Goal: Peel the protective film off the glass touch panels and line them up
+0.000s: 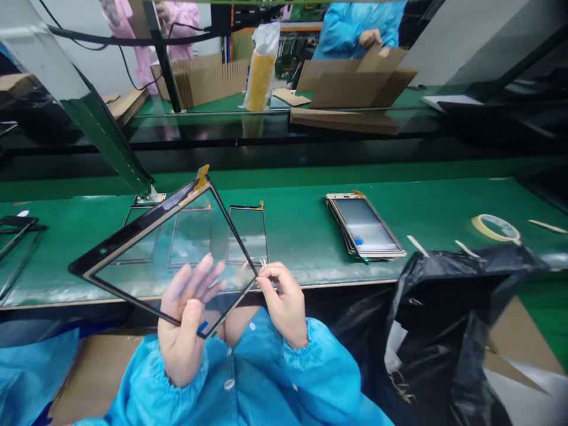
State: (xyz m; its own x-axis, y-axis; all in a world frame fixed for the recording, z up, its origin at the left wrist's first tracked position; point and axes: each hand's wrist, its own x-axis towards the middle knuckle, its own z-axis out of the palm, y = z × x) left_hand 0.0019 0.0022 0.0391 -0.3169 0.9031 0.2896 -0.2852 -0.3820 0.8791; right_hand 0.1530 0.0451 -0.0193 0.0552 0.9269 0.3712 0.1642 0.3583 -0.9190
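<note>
1. a black-framed clear panel [155, 259] is held tilted between both hands.
2. its lower edge is gripped by the left hand [184, 322], with the thumb in front and the fingers spread behind the glass.
3. its right edge is pinched by the right hand [283, 302].
4. beyond and right of the right hand, stacked panels [366, 225] are borne by the green bench [302, 236].

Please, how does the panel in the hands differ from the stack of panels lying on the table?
The panel is one piece, held up at a tilt; the stack is several pieces lying on the table. The panel is clear, showing fingers of the left hand through it; the stack's top looks greyish. Both have an orange tab.
</note>
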